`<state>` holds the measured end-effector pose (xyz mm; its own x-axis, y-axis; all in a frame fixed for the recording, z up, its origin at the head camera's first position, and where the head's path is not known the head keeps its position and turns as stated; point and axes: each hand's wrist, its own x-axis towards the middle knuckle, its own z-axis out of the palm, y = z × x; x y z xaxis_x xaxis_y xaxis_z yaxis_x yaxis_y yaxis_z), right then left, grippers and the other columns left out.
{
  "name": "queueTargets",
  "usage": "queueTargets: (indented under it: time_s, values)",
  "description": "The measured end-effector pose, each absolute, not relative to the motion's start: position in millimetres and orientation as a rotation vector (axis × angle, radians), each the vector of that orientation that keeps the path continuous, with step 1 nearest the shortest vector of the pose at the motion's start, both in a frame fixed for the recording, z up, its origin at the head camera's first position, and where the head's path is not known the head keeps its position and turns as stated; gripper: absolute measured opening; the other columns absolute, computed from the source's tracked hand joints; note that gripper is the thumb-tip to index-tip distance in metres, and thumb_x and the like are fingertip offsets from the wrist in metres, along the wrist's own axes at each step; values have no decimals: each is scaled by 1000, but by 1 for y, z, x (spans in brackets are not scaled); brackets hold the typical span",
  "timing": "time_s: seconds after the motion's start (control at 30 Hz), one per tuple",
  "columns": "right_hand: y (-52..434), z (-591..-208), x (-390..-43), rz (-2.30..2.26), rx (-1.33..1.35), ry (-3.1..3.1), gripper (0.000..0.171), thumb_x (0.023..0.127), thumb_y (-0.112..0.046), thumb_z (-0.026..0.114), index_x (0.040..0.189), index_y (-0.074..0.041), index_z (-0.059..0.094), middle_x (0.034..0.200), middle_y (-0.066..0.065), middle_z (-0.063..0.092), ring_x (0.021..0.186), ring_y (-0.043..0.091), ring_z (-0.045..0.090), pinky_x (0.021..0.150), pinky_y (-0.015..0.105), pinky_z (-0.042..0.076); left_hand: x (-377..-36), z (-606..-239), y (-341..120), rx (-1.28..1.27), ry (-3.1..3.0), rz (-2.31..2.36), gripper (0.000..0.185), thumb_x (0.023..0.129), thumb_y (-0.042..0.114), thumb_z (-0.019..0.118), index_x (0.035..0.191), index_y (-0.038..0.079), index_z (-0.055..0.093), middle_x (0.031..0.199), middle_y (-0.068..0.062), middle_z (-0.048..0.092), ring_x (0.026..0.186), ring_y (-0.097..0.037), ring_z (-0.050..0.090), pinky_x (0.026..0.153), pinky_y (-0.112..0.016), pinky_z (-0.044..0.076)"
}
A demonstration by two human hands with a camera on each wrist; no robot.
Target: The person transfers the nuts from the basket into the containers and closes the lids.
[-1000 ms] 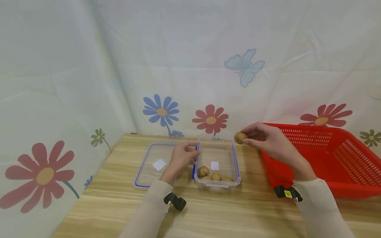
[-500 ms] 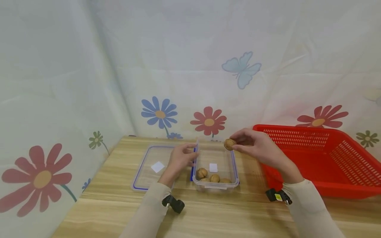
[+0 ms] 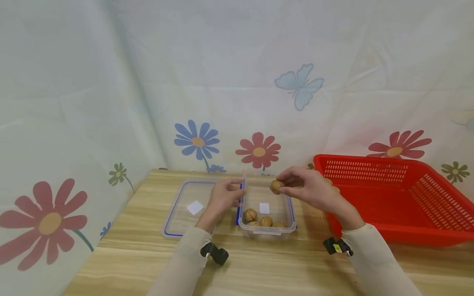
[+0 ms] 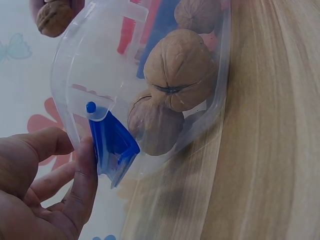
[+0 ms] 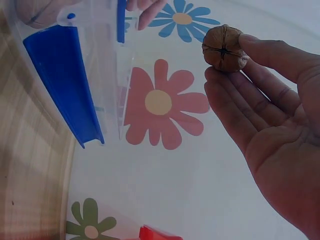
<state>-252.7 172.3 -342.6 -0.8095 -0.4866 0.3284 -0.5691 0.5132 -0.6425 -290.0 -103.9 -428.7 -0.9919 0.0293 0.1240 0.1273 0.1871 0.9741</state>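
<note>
My right hand pinches a brown walnut between thumb and fingers, over the clear plastic box. The right wrist view shows this walnut at the fingertips. Several walnuts lie in the box along its near end, beside a small white square. At the box's left side is my left hand, its loosely bent fingers touching the wall and rim. One finger lies along a hanging blue latch in the left wrist view.
A clear lid with a blue seal and a white square lies flat left of the box. To the right stands a red slotted basket. A flower-printed curtain rises behind the wooden table.
My right hand has carried the walnut left and lower, from beside the box's far right corner to over the box. The left hand stays at the box's side.
</note>
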Motion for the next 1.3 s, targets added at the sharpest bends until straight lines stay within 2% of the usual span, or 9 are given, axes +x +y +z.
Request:
queueTargets:
  time_s: [0.33, 0.53, 0.83, 1.13, 1.3]
  values:
    - [157, -358, -257, 1124, 1016, -2675, 27, 95, -9, 81, 120, -9, 72, 111, 0, 74, 102, 20, 72, 96, 41, 63, -289, -428, -104, -141, -2342, -1964, 38, 95, 1, 75, 133, -2, 70, 103, -21, 74, 76, -21, 72, 67, -38, 68]
    - [151, -367, -258, 1129, 1037, -2706, 26, 95, -9, 82, 118, -10, 72, 110, -1, 75, 100, 18, 72, 94, 38, 63, -289, -429, -104, -142, -2345, -1967, 39, 95, 2, 75, 134, -2, 70, 103, -21, 73, 75, -21, 71, 66, -37, 68]
    - [145, -382, -262, 1160, 1090, -2722, 24, 95, -5, 80, 117, -6, 72, 109, 2, 75, 99, 21, 72, 90, 34, 64, -288, -429, -103, -145, -2352, -1982, 41, 95, 2, 75, 135, -2, 69, 105, -21, 74, 77, -23, 73, 66, -36, 67]
    - [139, -394, -266, 1084, 1089, -2786, 23, 95, -8, 82, 115, -8, 73, 108, -1, 75, 98, 18, 71, 93, 42, 64, -289, -429, -103, -134, -2358, -1978, 41, 95, 3, 76, 134, -2, 69, 105, -21, 74, 77, -23, 73, 66, -37, 67]
    - [137, -397, -267, 1066, 1061, -2808, 22, 94, -8, 82, 115, -9, 73, 108, -2, 75, 99, 18, 71, 94, 42, 64, -290, -427, -102, -125, -2355, -1970, 40, 95, 3, 76, 134, -2, 70, 105, -22, 74, 75, -22, 73, 65, -35, 67]
